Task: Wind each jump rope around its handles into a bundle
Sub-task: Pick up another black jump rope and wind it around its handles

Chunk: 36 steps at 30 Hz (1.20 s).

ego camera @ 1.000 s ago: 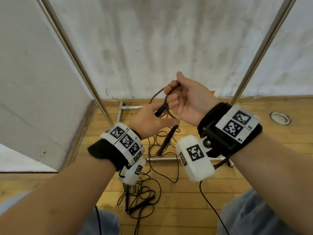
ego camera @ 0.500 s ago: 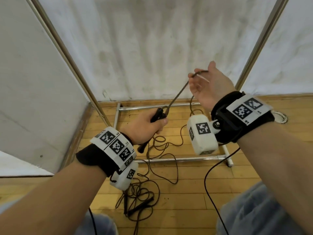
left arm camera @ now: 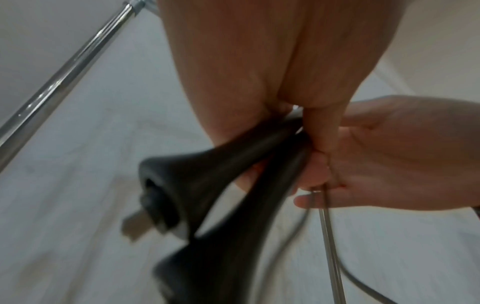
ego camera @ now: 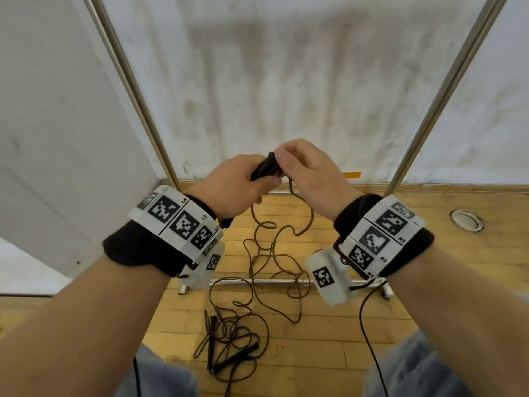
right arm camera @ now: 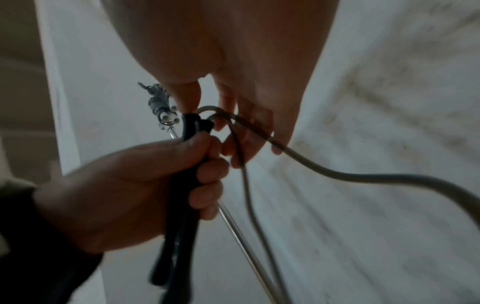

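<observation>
The handles (ego camera: 264, 169) are gripped together in the left hand (ego camera: 234, 187); just beside them the cord (ego camera: 274, 247) (pinched by the right hand (ego camera: 306, 173)) should be wound tightly.

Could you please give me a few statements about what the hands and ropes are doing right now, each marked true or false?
1. The left hand grips two black handles together. True.
2. The right hand hangs idle, apart from the cord. False: it holds the cord at the handles' top.
3. A second rope lies tangled on the floor. True.
4. The held cord is fully wound. False: it trails loose to the floor.
</observation>
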Each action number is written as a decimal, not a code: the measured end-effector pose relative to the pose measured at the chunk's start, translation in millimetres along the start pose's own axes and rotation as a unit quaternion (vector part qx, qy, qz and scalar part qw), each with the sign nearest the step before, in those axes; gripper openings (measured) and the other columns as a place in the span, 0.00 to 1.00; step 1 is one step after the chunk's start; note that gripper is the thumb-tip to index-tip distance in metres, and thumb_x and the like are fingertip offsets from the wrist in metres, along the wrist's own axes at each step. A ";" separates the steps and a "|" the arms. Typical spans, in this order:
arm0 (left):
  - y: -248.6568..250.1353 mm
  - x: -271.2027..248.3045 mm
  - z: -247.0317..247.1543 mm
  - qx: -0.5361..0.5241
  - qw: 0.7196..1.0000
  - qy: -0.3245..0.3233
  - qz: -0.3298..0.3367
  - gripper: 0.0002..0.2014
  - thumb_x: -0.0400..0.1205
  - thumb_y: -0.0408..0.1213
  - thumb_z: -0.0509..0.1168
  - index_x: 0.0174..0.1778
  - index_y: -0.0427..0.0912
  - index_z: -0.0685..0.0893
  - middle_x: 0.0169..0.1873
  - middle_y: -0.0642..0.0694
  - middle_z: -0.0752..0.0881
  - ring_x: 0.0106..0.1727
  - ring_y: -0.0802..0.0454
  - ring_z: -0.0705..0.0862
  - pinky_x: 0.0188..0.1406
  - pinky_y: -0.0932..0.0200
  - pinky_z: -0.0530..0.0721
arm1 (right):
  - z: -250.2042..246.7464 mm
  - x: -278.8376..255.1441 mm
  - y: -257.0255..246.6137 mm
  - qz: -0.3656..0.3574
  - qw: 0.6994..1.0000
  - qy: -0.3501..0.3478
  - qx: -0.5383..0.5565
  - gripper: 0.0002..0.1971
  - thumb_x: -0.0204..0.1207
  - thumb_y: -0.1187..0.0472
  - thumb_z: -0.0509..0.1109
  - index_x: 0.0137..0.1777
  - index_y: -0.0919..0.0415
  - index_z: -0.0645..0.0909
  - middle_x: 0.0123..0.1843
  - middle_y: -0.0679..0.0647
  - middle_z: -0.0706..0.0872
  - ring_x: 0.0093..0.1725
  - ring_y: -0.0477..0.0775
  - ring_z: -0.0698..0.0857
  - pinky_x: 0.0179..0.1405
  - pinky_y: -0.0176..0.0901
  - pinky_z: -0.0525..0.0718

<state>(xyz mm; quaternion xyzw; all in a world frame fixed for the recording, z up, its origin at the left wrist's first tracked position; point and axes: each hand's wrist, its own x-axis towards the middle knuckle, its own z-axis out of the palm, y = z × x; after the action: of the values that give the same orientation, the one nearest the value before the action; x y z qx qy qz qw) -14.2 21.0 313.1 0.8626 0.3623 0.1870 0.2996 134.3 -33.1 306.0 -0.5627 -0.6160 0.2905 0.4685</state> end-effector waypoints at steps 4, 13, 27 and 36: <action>9.6 -5.0 -21.3 0.019 0.999 0.042 0.005 0.08 0.80 0.44 0.69 0.42 0.43 0.84 0.32 0.47 0.85 0.33 0.53 0.83 0.36 0.60 0.80 | -10.8 -2.0 -23.4 -0.005 0.999 0.008 0.036 0.09 0.83 0.54 0.61 0.44 0.57 0.76 0.24 0.42 0.75 0.24 0.48 0.73 0.28 0.44 0.75; 17.5 -27.1 -39.5 -0.049 0.990 0.129 0.006 0.04 0.82 0.46 0.66 0.42 0.54 0.82 0.34 0.51 0.88 0.36 0.60 0.86 0.35 0.69 0.78 | -23.3 2.1 -74.7 -0.070 0.992 0.100 0.007 0.09 0.80 0.63 0.64 0.46 0.56 0.86 0.18 0.33 0.76 0.22 0.36 0.74 0.25 0.27 0.69; 19.1 -41.9 -29.6 0.057 0.983 0.173 0.015 0.07 0.83 0.49 0.64 0.47 0.50 0.78 0.30 0.53 0.80 0.28 0.60 0.78 0.25 0.66 0.72 | -32.1 16.3 -74.2 -0.006 0.990 0.134 0.052 0.12 0.80 0.59 0.65 0.36 0.59 0.84 0.18 0.43 0.66 0.19 0.46 0.64 0.22 0.41 0.65; 9.7 -19.5 -15.8 -0.321 0.937 0.138 -0.030 0.08 0.87 0.39 0.59 0.49 0.39 0.80 0.27 0.50 0.80 0.26 0.54 0.78 0.22 0.63 0.75 | -16.8 21.6 -24.7 0.004 0.997 0.074 -0.024 0.13 0.84 0.54 0.56 0.45 0.54 0.81 0.27 0.48 0.78 0.32 0.48 0.82 0.43 0.41 0.79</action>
<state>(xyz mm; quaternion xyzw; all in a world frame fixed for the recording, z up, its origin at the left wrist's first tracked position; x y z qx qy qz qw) -30.8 7.2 329.2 0.6750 0.3464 0.4015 0.5130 140.7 -20.0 339.8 -0.5961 -0.5843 0.2348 0.4981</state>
